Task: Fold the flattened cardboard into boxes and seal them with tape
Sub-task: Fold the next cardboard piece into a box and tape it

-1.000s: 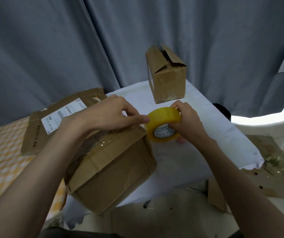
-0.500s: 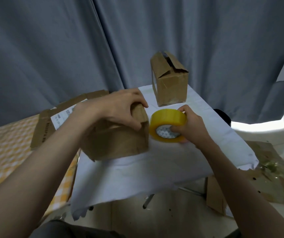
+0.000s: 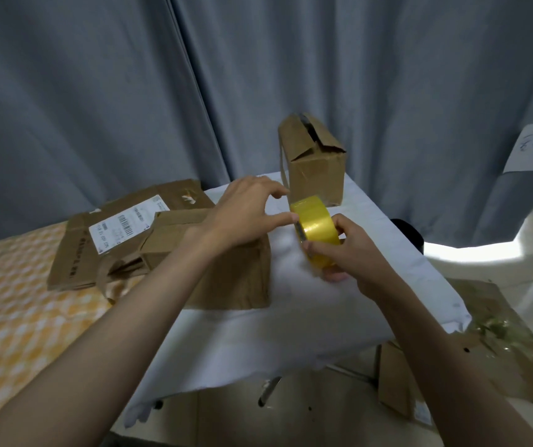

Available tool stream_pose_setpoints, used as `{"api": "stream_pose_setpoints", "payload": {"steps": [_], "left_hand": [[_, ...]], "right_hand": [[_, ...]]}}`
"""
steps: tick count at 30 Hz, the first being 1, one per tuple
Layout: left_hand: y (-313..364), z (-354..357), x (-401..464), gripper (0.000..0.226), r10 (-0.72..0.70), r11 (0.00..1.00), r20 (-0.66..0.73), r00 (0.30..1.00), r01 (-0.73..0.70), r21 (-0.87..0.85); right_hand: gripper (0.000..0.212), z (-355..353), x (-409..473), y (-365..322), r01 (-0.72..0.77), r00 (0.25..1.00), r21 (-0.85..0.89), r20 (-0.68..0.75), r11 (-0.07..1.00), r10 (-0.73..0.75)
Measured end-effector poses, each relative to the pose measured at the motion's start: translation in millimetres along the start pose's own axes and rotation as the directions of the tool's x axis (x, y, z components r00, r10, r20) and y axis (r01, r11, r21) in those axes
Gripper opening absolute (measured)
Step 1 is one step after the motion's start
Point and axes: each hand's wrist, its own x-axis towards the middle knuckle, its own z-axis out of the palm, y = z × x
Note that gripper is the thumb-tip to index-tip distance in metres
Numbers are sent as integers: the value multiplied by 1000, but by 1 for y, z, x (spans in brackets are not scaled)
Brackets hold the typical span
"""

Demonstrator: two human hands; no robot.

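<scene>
My right hand (image 3: pixel 354 254) grips a roll of yellow tape (image 3: pixel 318 225) and holds it on edge above the white-covered table (image 3: pixel 291 333). My left hand (image 3: pixel 246 217) hovers beside the roll with fingers spread, and its thumb tip touches the roll's left edge. A folded brown box (image 3: pixel 236 280) lies on the table under my left wrist and forearm. A smaller box (image 3: pixel 318 169) with loose top flaps stands at the table's far end.
Flattened cardboard (image 3: pixel 78 253) with a white shipping label lies to the left on a yellow checked cloth (image 3: pixel 17 317). More cardboard (image 3: pixel 516 366) with crumpled tape sits on the floor at the right. A grey curtain (image 3: pixel 129 91) hangs behind the table.
My left hand let go of the brown box, which now lies on the table, and moved right to the tape roll. My right hand turned the roll on edge.
</scene>
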Motion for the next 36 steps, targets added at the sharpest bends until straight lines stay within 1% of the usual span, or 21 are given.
{"api": "stream_pose_setpoints", "payload": {"steps": [4,6,7,8,10,11,12,14,16,17,19,20,21,23,24,25,27,30,32,34,36], "left_hand": [[17,0,8,36,-33,999,-79,996,30,-42],[13,-10,5,37,-73,995,-123,990,64,-81],[6,-16,1,42,-114,990,-110,987,104,-92],[-2,-22,-7,49,-161,984,-55,985,156,-86],[-20,-26,-28,65,-249,965,171,953,258,-34],[-24,-24,-40,72,-266,961,277,923,276,1],[-27,-18,-50,79,-263,964,338,904,263,47],[-29,-1,-58,93,-238,970,324,916,207,126],[-26,7,-54,95,-248,967,315,916,217,130],[-24,4,-51,91,-252,968,330,910,236,89],[-24,-12,-48,72,-274,937,347,897,331,-114],[-29,-22,-49,64,-296,894,310,904,376,-243],[-39,-29,-50,61,-326,870,221,919,383,-311],[-61,-34,-59,63,-419,889,37,907,418,-188],[-70,-33,-66,68,-475,874,5,880,472,-119],[-75,-30,-73,73,-540,838,15,842,539,-88],[-78,-22,-84,78,-627,770,57,777,629,-104],[-80,-15,-83,90,-611,785,134,780,619,-21],[-84,-13,-80,92,-596,801,171,784,594,66],[-86,-13,-77,87,-581,814,153,799,564,141],[-81,-12,-74,79,-545,828,59,836,527,192]], "right_hand": [[42,-1,-8,-7,38,999,-21,3,999,-38],[43,-3,-10,-7,40,999,-61,-14,997,-41],[44,-4,-10,-7,39,999,-94,-29,995,-42],[44,-5,-9,-5,39,998,-118,-44,992,-44],[44,-5,-6,0,53,996,-133,-65,990,-62],[43,-3,-4,1,64,995,-146,-72,987,-75],[40,-1,-2,2,71,993,-169,-77,983,-85],[35,4,3,3,77,991,-214,-89,974,-98],[31,9,5,3,86,990,-232,-91,969,-109],[30,11,6,3,92,989,-238,-89,967,-116],[29,15,6,3,93,988,-247,-93,964,-119],[29,17,6,3,87,988,-248,-102,965,-115],[29,18,5,3,77,987,-241,-116,968,-108],[31,19,5,4,59,985,-211,-148,976,-92],[33,20,5,5,53,984,-208,-158,977,-87],[34,20,6,5,52,983,-210,-163,976,-87],[35,21,5,5,60,982,-202,-166,977,-95],[32,22,3,0,73,984,-180,-147,981,-100],[27,22,-1,-6,105,984,-151,-128,983,-124],[23,21,-5,-10,147,979,-163,-114,976,-167],[23,20,-11,-16,190,972,-201,-100,961,-213]]}}
